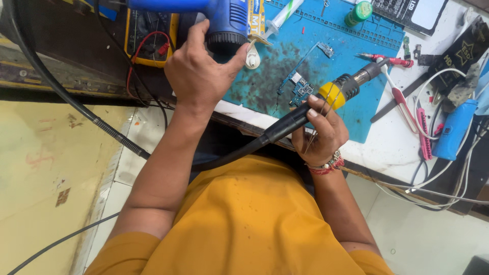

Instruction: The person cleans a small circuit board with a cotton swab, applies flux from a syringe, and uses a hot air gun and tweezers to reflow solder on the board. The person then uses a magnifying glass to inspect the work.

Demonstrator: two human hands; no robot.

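My right hand (pixel 322 133) grips the black handle of a hot-air wand (pixel 333 94) with a yellow band. Its metal nozzle (pixel 374 71) points over the blue work mat (pixel 346 46). The same hand also pinches a thin pair of metal tweezers (pixel 318 125). A small phone circuit board (pixel 300 87) lies on the stained mat just left of the wand. My left hand (pixel 198 71) reaches up and closes its thumb and fingers round the black end of a blue device (pixel 226 23) at the mat's far left edge.
The wand's black hose (pixel 76 102) loops left and off the bench. A yellow multimeter (pixel 147 35) with red leads sits at the left. A syringe (pixel 282 15), a green jar (pixel 359 11), a red-handled tool (pixel 392 61), pink tweezers (pixel 423 132), a blue gadget (pixel 453 130) and white cables (pixel 438 191) crowd the bench.
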